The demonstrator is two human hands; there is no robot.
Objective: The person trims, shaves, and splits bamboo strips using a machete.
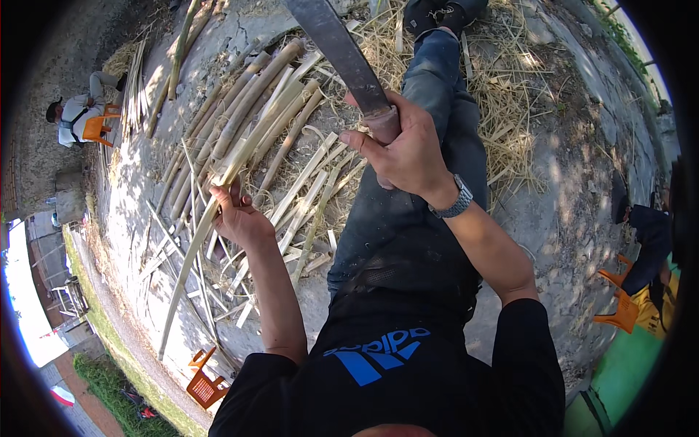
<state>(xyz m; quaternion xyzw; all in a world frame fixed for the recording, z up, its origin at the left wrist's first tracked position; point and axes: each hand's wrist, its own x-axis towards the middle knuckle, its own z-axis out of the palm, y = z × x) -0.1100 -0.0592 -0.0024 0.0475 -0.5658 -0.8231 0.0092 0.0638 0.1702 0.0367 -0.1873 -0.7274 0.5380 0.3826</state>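
Note:
My right hand [413,149] is wrapped round the wooden handle of a machete [338,54]. Its dark, broad blade points up and to the left, above my legs. My left hand [246,224] grips a long bamboo strip [183,280] between thumb and fingers. From that hand a pale split length runs up to the right over a pile of bamboo poles [247,109], and a thin strip hangs down to the lower left. Whether these are one piece or two I cannot tell. The blade and the bamboo are apart.
Loose split bamboo slats [302,200] lie between my left hand and my legs [437,102]. Bamboo shavings [502,131] cover the concrete to the right. A person [76,116] sits on an orange chair at far left; another sits at right. An orange chair [206,380] stands lower left.

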